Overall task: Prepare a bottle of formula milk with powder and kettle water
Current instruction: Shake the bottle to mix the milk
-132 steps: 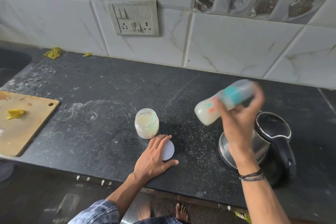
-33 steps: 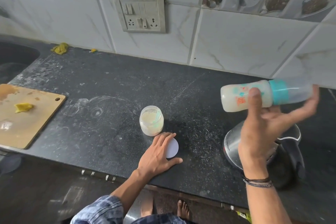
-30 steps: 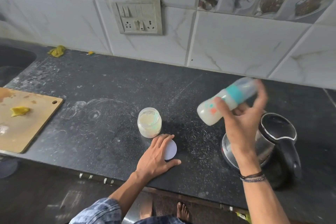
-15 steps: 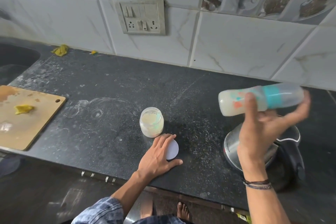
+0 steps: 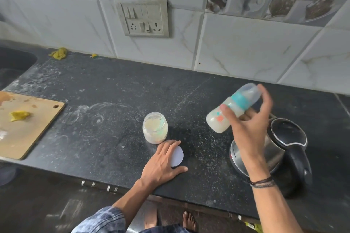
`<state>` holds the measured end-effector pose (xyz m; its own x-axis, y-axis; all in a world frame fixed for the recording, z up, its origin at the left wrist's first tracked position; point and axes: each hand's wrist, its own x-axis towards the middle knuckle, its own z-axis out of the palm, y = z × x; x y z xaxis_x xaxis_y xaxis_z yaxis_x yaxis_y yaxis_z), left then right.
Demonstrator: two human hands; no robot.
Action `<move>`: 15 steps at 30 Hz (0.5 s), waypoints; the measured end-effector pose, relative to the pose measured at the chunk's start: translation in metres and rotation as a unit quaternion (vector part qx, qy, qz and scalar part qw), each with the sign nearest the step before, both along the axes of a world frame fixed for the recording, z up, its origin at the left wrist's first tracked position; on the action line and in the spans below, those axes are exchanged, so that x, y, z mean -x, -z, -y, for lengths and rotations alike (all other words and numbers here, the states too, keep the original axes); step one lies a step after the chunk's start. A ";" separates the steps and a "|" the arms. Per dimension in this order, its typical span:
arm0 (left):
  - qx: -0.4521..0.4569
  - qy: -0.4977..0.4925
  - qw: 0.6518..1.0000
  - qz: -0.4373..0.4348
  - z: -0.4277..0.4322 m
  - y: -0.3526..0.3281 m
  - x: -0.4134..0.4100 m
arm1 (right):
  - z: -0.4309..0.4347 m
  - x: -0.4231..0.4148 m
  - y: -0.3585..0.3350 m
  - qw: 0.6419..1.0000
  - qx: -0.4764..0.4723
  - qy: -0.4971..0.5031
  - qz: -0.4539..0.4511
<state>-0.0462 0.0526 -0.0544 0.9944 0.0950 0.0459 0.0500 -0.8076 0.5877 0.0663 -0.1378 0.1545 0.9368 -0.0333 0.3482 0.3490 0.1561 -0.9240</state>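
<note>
My right hand (image 5: 248, 128) grips a capped baby bottle (image 5: 230, 108) with a teal ring and milky liquid inside, tilted in the air with its base down-left, above the steel and black kettle (image 5: 284, 143). An open glass jar of pale formula powder (image 5: 155, 129) with a teal scoop in it stands on the dark counter (image 5: 106, 100). Just in front of it my left hand (image 5: 162, 162) rests flat with straight fingers on the jar's white round lid (image 5: 178, 156).
A wooden cutting board (image 5: 24, 125) with a yellow scrap lies at the left edge. A sink (image 5: 13, 66) is at the far left. A switch and socket plate (image 5: 144, 18) is on the tiled wall. Powder dust speckles the counter.
The bottle has swung from lying almost level at the right, down and left to a tilt with its base lower. My left hand has stayed on the lid.
</note>
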 end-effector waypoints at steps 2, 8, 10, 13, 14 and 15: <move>-0.002 0.001 1.000 -0.001 0.000 0.000 0.000 | 0.004 0.003 0.001 0.999 -0.027 0.014 0.016; -0.003 -0.001 1.000 -0.004 0.000 -0.001 0.001 | 0.007 -0.005 -0.003 0.988 -0.050 0.093 0.115; -0.001 0.001 1.000 -0.004 0.000 -0.002 0.001 | 0.002 0.000 0.001 0.999 -0.007 0.016 0.035; -0.004 0.000 1.000 -0.006 0.000 -0.002 0.000 | 0.006 0.004 0.001 0.996 -0.056 0.039 0.050; -0.005 -0.002 1.000 -0.007 0.001 -0.003 0.000 | 0.007 0.003 -0.002 0.992 -0.074 0.069 0.070; -0.004 -0.003 1.000 -0.007 0.001 -0.003 0.000 | 0.008 0.001 -0.002 0.988 -0.087 0.095 0.084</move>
<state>-0.0461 0.0521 -0.0516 0.9944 0.1010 0.0318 0.0639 -0.8121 0.5800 0.0654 -0.1459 0.1564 0.8376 -0.2759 0.4715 0.5332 0.2251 -0.8155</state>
